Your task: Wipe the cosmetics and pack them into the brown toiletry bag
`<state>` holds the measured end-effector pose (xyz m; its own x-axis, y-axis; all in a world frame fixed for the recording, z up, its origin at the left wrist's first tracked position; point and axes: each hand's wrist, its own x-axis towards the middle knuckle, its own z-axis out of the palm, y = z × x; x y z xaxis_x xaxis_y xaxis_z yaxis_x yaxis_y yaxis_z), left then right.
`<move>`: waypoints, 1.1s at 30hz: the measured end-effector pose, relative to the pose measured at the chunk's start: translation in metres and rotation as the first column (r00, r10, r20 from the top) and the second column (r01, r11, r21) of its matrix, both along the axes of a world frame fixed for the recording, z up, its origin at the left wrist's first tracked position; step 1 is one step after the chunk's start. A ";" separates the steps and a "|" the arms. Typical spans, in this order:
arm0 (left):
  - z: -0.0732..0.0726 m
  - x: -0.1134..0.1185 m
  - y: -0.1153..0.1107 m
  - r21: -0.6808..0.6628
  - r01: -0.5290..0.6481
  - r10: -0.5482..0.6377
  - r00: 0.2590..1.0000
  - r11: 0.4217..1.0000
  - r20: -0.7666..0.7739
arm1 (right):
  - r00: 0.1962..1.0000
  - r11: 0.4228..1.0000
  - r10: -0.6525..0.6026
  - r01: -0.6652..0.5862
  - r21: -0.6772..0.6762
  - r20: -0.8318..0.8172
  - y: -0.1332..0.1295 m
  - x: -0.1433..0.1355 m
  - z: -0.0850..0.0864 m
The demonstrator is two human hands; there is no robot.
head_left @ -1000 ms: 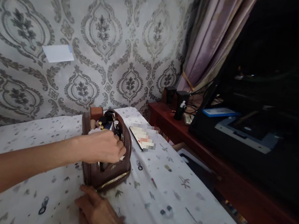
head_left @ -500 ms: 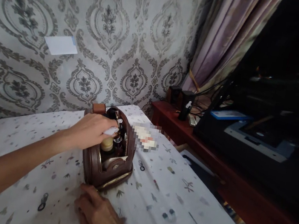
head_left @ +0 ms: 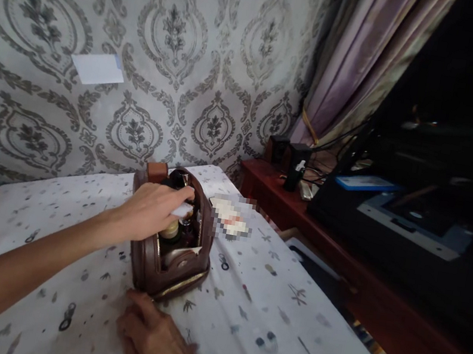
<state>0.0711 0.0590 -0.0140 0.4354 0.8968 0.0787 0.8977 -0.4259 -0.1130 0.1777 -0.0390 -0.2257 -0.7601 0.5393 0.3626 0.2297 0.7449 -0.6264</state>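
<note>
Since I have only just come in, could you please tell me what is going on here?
A person's left hand is at the open mouth of a brown bag, holding a small white item; containers show inside. The right hand rests on the patterned cloth, close to the bag's near end.

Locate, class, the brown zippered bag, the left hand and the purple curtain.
Brown zippered bag (head_left: pixel 169 276): head view, leather below its opening.
Left hand (head_left: pixel 149 208): head view, back of hand.
Purple curtain (head_left: pixel 362 59): head view, hanging folds.
</note>
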 end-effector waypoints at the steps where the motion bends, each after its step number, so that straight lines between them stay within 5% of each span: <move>1: 0.001 -0.003 -0.002 0.019 0.009 -0.010 0.999 1.000 0.045 | 1.000 1.000 0.000 0.000 -0.003 0.009 0.000 0.000 0.000; 5: 0.008 -0.020 -0.014 0.135 0.004 -0.053 0.933 0.991 0.356 | 1.000 1.000 0.019 -0.018 -0.024 0.017 0.002 -0.001 0.001; 9: 0.002 -0.051 -0.031 0.232 -0.242 0.017 0.725 0.942 0.689 | 0.994 0.997 0.072 -0.075 -0.035 -0.083 0.000 0.004 0.010; 11: -0.011 -0.068 -0.037 0.200 -0.394 0.089 0.605 0.897 0.792 | 0.967 0.996 0.086 -0.092 -0.013 -0.241 -0.001 0.015 0.027; 14: -0.044 -0.091 -0.040 0.069 -0.465 0.169 0.452 0.883 0.876 | 0.865 0.999 0.024 0.003 0.054 -0.501 0.007 0.044 0.071; 16: -0.070 -0.099 -0.038 -0.038 -0.467 0.216 0.333 0.883 0.918 | 0.778 0.988 -0.141 0.151 -0.036 -0.613 0.027 0.065 0.103; 19: -0.101 -0.097 -0.033 -0.096 -0.428 0.187 0.175 0.899 0.967 | 0.646 0.875 -0.481 0.392 -0.283 -0.593 0.080 0.082 0.134; 22: -0.117 -0.081 -0.026 -0.066 -0.414 0.122 0.111 0.908 0.986 | 0.648 0.811 -0.562 0.309 -0.497 -0.514 0.140 0.074 0.139; 26: -0.121 -0.052 -0.017 -0.030 -0.376 0.062 0.073 0.926 0.995 | 0.779 0.738 -0.406 -0.028 -0.674 -0.477 0.181 0.049 0.134; 33: -0.129 -0.033 -0.010 -0.093 -0.368 0.074 -0.066 0.925 0.995 | 0.845 0.879 -0.309 0.079 -0.470 -0.436 0.185 0.039 0.127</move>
<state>0.0381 0.0492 -0.1429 -0.4319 0.8325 0.3468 0.2024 -0.2853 0.9368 0.2169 0.1457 -0.0986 -0.4083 0.8407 0.3557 -0.0780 0.3562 -0.9312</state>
